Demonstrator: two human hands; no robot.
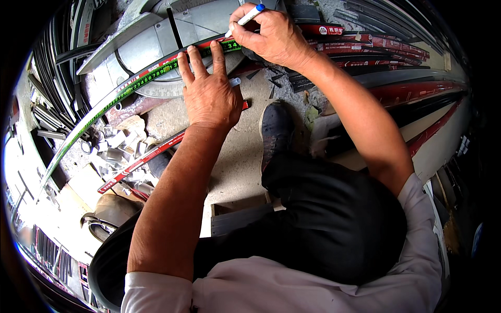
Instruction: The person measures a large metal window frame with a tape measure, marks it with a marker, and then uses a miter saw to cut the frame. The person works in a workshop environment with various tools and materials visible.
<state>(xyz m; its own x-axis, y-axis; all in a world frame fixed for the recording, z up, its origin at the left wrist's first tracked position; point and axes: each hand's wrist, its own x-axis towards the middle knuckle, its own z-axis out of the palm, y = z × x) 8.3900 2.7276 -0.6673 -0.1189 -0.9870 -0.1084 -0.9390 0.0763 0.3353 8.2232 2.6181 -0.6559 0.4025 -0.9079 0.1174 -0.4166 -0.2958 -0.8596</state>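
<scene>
My left hand (211, 96) lies with its fingers spread, pressing on a green-and-black measuring tape (136, 83) and a long strip with red film (156, 69) just beyond it. The tape runs along the strip and curves away to the lower left. Beside my left thumb a small whitish tip (235, 82) sticks out; what it belongs to is hidden under the hand. My right hand (274, 39) is closed around a white marker pen (249, 19) with a blue end. The pen slants down, its point at the strip's far edge, right of my left fingers.
Under the strip is a grey metal machine bed (148, 44) with a slot and a curved scale. A short red strip (151, 159) lies below my left hand. Red-filmed and black profiles (376, 49) are stacked at right. Offcuts (117, 151) litter the left floor, near my shoe (276, 128).
</scene>
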